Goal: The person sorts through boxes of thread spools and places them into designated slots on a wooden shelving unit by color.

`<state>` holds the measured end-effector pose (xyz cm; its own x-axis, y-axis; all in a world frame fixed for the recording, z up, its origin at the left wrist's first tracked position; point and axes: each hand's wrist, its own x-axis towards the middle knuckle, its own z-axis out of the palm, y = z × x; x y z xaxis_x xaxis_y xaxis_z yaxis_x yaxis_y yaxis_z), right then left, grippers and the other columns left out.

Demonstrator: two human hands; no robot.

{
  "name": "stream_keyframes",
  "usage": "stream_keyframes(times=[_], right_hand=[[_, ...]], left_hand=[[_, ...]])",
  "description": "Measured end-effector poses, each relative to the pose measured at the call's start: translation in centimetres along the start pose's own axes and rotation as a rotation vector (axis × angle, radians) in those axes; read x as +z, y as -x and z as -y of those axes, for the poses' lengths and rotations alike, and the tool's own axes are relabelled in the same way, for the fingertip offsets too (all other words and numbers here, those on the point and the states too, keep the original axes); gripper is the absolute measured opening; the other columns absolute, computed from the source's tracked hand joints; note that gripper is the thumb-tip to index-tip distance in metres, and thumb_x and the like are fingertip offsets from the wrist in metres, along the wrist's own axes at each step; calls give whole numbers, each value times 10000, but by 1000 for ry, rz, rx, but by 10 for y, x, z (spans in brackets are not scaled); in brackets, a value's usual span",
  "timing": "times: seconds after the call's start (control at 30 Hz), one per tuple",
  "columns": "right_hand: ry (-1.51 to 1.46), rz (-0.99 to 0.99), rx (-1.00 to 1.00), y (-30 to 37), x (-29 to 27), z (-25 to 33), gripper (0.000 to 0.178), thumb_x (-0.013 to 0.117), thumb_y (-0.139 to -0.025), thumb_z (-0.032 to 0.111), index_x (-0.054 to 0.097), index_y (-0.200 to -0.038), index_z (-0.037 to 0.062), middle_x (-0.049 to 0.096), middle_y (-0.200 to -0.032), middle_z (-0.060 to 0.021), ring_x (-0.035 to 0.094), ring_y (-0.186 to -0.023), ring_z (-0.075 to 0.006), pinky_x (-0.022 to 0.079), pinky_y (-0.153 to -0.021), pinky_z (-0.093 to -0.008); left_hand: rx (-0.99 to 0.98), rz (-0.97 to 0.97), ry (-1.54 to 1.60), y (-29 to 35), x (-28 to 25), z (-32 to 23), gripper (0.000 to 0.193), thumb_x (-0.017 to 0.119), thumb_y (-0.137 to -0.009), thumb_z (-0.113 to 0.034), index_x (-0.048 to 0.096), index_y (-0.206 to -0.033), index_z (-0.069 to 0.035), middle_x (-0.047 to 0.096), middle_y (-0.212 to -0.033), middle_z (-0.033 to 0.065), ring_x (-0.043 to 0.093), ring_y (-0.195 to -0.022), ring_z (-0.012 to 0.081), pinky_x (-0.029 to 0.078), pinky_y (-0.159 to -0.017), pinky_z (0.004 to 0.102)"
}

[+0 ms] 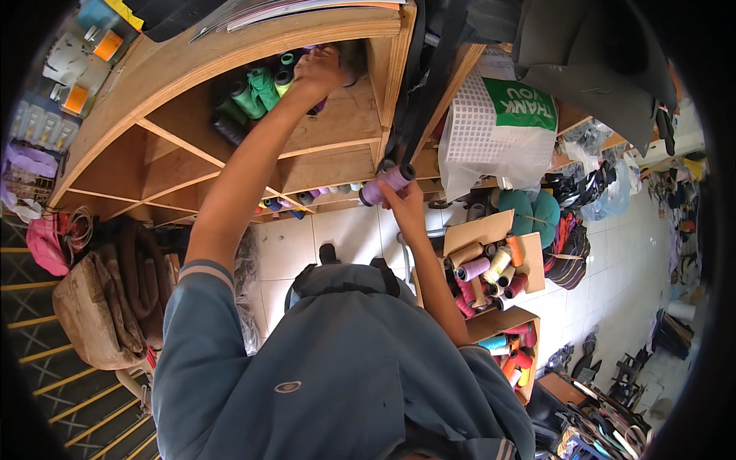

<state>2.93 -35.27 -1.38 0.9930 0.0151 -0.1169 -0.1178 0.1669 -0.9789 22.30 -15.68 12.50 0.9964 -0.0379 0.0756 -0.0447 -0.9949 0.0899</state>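
My right hand grips a purple thread spool in front of the wooden shelf, with the spool lying tilted across my fingers. My left hand reaches into an upper shelf compartment among standing spools. Its fingers are bent and closed, and what they hold, if anything, is hidden. Beside it stand a yellow-green spool and green spools, with a bunched green piece between them. A dark purple spool shows partly below my left hand.
The wooden shelf has several compartments, with small spools along a lower row. To my right, an open cardboard box holds many spools; another box stands nearer. A white plastic bag hangs at right. Folded brown material lies at left.
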Motion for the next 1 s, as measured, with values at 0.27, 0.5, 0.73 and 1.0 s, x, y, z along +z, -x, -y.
stream_keyframes(times=[0.27,0.5,0.73,1.0], right_hand=[[432,-66,-353,-38,54,72,442,749,-757,219,547,-1066,-24,640,-734,-139,608,-602,-177,462,-557,-321],[801,-234,-505,-99,90,100,391,722,-752,156,510,-1021,-33,649,-834,-244,640,-781,-428,503,-679,-472],[866,-242,-583,-149,123,111,461,676,-762,84,421,-1102,-96,617,-930,-312,609,-876,-469,511,-734,-502],[855,-324,-531,-211,129,89,445,643,-805,108,405,-1118,-100,632,-874,-310,624,-879,-456,516,-781,-487]], left_hand=[[3,-6,0,1,-8,14,599,652,-735,-333,512,-1183,40,566,-1193,257,552,-1141,387,424,-987,438],[152,-175,-30,8,-27,21,511,703,-686,-275,584,-1104,-7,582,-1200,213,553,-1146,355,441,-960,435],[31,-19,-52,-1,-16,16,567,739,-633,-258,617,-1123,0,600,-1168,218,583,-1100,341,481,-921,417],[144,10,-80,-3,-31,16,497,735,-544,-225,674,-974,14,659,-1010,198,630,-996,333,508,-865,396]])
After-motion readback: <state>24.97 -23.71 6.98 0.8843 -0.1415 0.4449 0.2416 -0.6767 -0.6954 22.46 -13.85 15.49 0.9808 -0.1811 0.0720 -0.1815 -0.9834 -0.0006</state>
